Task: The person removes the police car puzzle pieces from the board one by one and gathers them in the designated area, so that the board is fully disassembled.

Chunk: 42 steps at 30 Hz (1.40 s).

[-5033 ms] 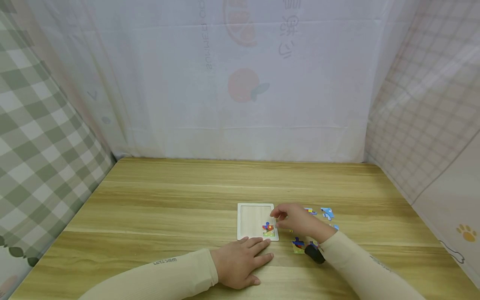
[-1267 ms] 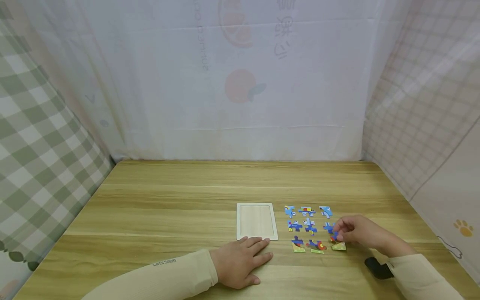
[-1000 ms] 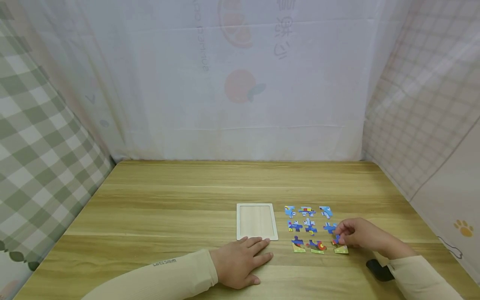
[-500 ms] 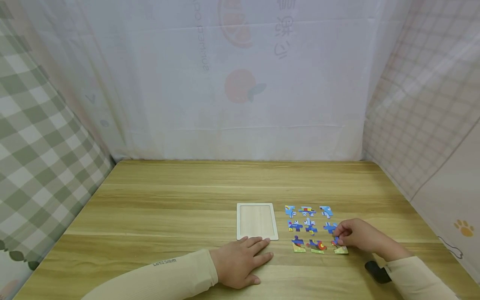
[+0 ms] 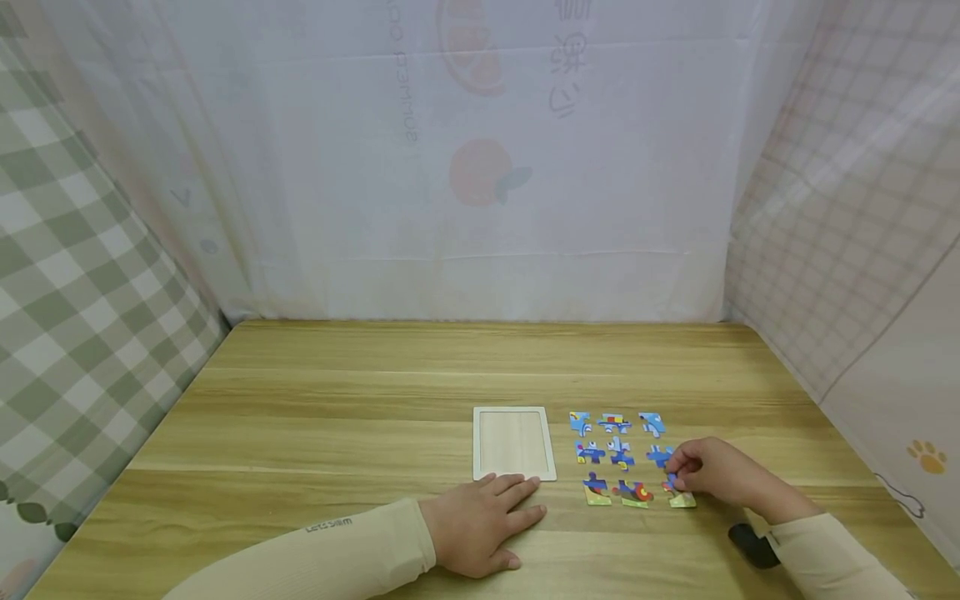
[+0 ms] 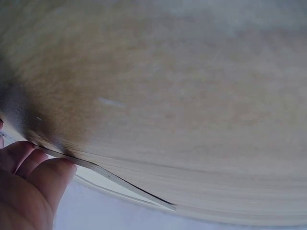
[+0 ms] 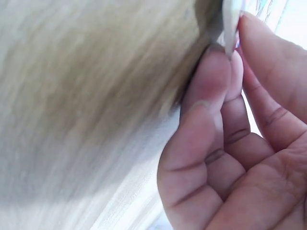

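My left hand (image 5: pixel 489 525) lies flat on the table with its fingers spread. Its fingertips touch the near edge of a pale wooden puzzle tray (image 5: pixel 477 446), whose inside is bare. In the left wrist view, the fingers (image 6: pixel 53 175) meet the edge of the tray (image 6: pixel 129 188). Further right, my right hand (image 5: pixel 723 473) pinches a jigsaw piece (image 5: pixel 681 500) with blue, red and green parts, at the right end of the nearest row. The right wrist view has that jigsaw piece (image 7: pixel 230 28) edge-on between thumb and fingers, mostly out of frame.
Several more jigsaw pieces, such as a blue one (image 5: pixel 589 452) and a red one (image 5: pixel 634 492), lie in three rows right of the tray. A black object (image 5: pixel 753 546) sits under the right wrist. A white cloth (image 5: pixel 337 208) hangs behind the table (image 5: pixel 337 400).
Five seconds ago a piece lay in the tray's lower right corner, beside my right hand; the tray is bare now. My right hand went right, then shifted the pinched piece slightly. The left stayed.
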{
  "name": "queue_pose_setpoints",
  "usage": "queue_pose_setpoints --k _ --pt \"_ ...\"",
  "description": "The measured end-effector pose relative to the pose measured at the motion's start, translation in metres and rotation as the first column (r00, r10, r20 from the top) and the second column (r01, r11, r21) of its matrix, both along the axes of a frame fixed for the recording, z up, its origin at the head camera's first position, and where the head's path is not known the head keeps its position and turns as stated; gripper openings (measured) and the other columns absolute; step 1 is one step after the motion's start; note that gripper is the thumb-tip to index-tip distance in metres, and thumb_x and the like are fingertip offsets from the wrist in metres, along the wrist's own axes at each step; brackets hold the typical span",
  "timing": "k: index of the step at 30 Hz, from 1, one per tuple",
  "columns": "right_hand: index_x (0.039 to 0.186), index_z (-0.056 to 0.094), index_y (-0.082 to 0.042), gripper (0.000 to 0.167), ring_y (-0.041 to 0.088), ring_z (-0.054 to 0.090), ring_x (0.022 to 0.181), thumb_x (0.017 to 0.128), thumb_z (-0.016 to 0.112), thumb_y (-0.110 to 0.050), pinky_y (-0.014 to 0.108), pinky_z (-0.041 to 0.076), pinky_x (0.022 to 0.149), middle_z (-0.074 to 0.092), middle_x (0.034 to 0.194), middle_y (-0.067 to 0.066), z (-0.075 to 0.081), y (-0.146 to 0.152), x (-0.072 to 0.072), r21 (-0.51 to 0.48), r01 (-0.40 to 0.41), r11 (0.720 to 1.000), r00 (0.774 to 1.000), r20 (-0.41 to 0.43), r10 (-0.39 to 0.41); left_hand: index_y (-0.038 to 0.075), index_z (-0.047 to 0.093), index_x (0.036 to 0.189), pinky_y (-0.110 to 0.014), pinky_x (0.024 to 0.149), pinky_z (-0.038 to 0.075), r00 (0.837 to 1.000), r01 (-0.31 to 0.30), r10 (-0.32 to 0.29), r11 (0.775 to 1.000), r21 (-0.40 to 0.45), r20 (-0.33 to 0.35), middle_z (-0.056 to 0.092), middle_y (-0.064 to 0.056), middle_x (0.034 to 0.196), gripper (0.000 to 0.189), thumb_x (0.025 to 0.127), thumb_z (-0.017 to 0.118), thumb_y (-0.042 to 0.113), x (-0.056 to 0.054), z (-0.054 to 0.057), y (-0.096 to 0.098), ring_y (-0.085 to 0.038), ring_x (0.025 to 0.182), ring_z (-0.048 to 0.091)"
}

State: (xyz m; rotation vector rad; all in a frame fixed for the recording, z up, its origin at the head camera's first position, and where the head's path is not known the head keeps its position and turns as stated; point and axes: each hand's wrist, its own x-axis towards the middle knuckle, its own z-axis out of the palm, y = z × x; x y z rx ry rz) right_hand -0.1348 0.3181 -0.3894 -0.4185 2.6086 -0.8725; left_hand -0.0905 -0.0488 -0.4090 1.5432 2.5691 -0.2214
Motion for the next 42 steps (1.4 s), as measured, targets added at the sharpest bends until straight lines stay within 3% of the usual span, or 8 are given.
queue_pose_setpoints --k 13,32,42 --pt "0.087 0.065 0.0 0.007 0.009 0.052 0.072 0.084 0.071 -0.004 0.023 0.044 0.063 0.062 0.08 -0.001 -0.007 0.003 -0.001 -0.012 0.006 1.0 1.0 0.003 -0.006 0.025 0.035 0.151 -0.034 0.109 0.035 1.0 0.003 -0.003 1.0 0.003 -0.031 0.029 -0.003 0.156 0.061 0.098 0.041 0.055 0.001 0.0 0.001 -0.017 0.141 0.031" --pt "0.088 0.065 0.001 0.006 0.013 0.055 0.074 0.083 0.069 0.002 0.024 0.046 0.064 0.062 0.08 0.001 0.001 -0.006 0.007 0.02 0.06 0.998 0.998 0.012 -0.06 0.024 0.037 0.15 -0.033 0.108 0.036 0.998 0.016 -0.016 1.0 0.01 -0.053 0.031 -0.004 0.155 0.061 0.098 0.041 0.054 0.0 0.001 0.0 -0.018 0.14 0.033" --pt "0.093 0.067 -0.002 0.009 0.012 0.054 0.077 0.087 0.068 -0.009 0.025 0.046 0.065 0.063 0.085 0.001 0.01 -0.004 0.006 0.048 0.087 0.995 0.993 -0.083 -0.083 0.022 0.042 0.146 -0.029 0.107 0.037 1.0 -0.008 0.009 0.999 0.044 -0.024 0.036 -0.003 0.152 0.062 0.094 0.049 0.055 -0.002 0.002 0.002 -0.016 0.135 0.038"
